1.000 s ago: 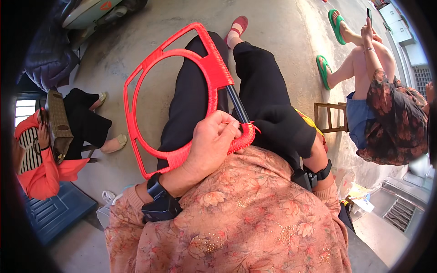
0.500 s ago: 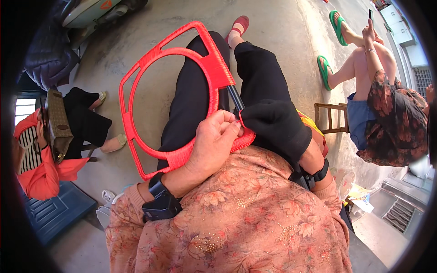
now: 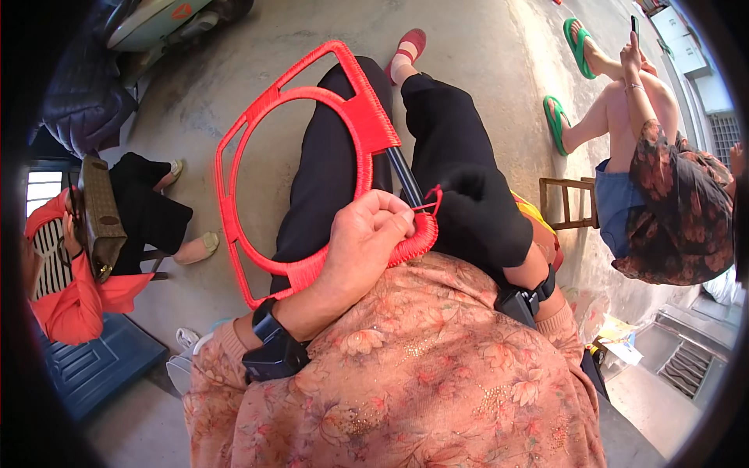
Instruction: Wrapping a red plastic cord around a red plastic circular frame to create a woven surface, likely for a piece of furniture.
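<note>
Across my lap lies a frame wrapped in red cord [image 3: 365, 117], a round ring inside a larger angular outline with open gaps. A stretch of its dark tube [image 3: 402, 173] on the right side is bare of cord. My left hand [image 3: 365, 242], bare, is closed on the lower right part of the frame, with thumb and fingertips pinched beside the end of the wrapping. My right hand [image 3: 480, 222], in a black glove, is closed at a loop of red cord [image 3: 435, 203] beside the tube. Its fingertips are hard to make out against the black trousers.
At the left sits a person in a coral jacket [image 3: 86, 304] with a brown bag [image 3: 103, 214]. A person at the right, in green flip-flops [image 3: 555, 125], holds a phone [image 3: 635, 30]. A wooden stool [image 3: 568, 204] and a parked scooter [image 3: 156, 22] stand on the concrete floor.
My gloved right hand has shifted slightly right and down, and the red cord now stands out in a loop by the tube. The frame has tilted slightly; my left hand stays on it.
</note>
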### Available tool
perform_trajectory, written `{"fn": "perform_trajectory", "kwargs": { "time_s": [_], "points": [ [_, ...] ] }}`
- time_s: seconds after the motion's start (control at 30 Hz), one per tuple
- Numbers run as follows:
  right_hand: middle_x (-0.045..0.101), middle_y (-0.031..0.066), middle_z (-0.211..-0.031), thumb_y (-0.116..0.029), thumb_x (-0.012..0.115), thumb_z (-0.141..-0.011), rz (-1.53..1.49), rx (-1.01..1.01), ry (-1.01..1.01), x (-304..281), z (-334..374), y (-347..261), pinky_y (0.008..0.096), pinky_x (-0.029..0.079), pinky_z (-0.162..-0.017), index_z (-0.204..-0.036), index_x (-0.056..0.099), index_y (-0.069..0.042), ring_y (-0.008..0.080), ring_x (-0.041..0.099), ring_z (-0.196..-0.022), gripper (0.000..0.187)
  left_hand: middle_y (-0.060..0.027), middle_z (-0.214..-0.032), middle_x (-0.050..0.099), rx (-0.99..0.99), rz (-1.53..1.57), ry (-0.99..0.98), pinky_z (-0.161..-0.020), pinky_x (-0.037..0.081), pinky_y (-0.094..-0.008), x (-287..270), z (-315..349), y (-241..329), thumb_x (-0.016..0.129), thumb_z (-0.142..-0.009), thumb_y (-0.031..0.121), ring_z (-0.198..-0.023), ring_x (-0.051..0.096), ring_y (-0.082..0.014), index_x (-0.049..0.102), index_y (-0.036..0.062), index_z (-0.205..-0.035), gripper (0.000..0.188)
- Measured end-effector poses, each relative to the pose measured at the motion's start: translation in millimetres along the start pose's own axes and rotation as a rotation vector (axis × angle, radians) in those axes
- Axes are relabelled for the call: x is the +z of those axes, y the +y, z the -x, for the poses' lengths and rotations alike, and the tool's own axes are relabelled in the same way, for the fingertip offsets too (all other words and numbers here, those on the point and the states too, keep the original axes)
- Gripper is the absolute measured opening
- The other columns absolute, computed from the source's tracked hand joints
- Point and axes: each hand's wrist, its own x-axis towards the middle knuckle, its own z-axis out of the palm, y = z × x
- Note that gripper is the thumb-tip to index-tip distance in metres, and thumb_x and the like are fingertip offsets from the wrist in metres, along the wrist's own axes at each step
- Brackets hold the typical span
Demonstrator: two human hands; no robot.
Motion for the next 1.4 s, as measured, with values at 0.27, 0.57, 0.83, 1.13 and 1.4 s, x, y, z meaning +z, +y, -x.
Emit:
{"fn": "perform_trajectory", "kwargs": {
  "time_s": [0.27, 0.57, 0.83, 1.13, 1.4],
  "points": [
    [0.055, -0.0008, -0.070, -0.022, 0.056, -0.090, -0.989, 0.250, -0.014, -5, 15, 20, 0.0223, 0.042, -0.055, -0.108, 0.058, -0.010, 0.0100, 0.051, -0.059, 0.021, -0.0053, -0.083, 0.066, -0.108, -0.009, -0.159, -0.066, 0.046, -0.0201, 1, 5, 12, 0.059, -0.092, 0.007, -0.073, 0.059, -0.0060, 0.049, -0.0052, -0.111, 0.025],
    [0.044, -0.0047, -0.064, -0.018, 0.054, -0.091, -1.099, 0.319, 0.008, -5, 21, 26, 0.0215, 0.030, -0.048, -0.089, 0.053, -0.011, 0.0057, 0.035, -0.049, 0.007, -0.0069, -0.086, 0.068, -0.176, -0.011, -0.209, -0.065, 0.047, -0.0188, 3, 5, 16, 0.064, -0.088, 0.006, -0.073, 0.059, -0.0054, 0.054, -0.0048, -0.110, 0.027],
    [0.051, -0.0062, -0.076, -0.013, 0.057, -0.089, -0.592, 0.412, 0.123, -6, 48, 25, 0.0189, 0.037, -0.056, -0.096, 0.058, -0.011, 0.0030, 0.047, -0.065, 0.007, -0.0077, -0.086, 0.068, -0.201, 0.076, -0.161, -0.069, 0.051, -0.0212, 2, 12, 14, 0.068, -0.083, 0.000, -0.075, 0.063, -0.0074, 0.054, -0.0025, -0.105, 0.026],
    [0.059, 0.0018, -0.097, -0.004, 0.073, -0.076, -0.088, 0.050, -0.080, 3, 39, 19, 0.0243, 0.045, -0.081, -0.109, 0.054, -0.004, 0.0081, 0.055, -0.092, 0.037, -0.0079, -0.093, 0.064, 0.079, -0.276, -0.101, -0.085, 0.050, -0.0248, 2, 20, 2, 0.075, -0.073, -0.002, -0.090, 0.062, -0.0102, 0.047, 0.0026, -0.106, 0.044],
    [0.058, 0.0030, -0.100, -0.005, 0.076, -0.075, -0.202, 0.148, -0.120, 2, 38, 25, 0.0262, 0.044, -0.087, -0.106, 0.056, -0.003, 0.0095, 0.054, -0.096, 0.037, -0.0090, -0.095, 0.066, 0.179, -0.428, -0.100, -0.088, 0.051, -0.0270, 4, 24, 3, 0.075, -0.072, -0.003, -0.093, 0.062, -0.0113, 0.048, 0.0011, -0.109, 0.046]
  ]
}}
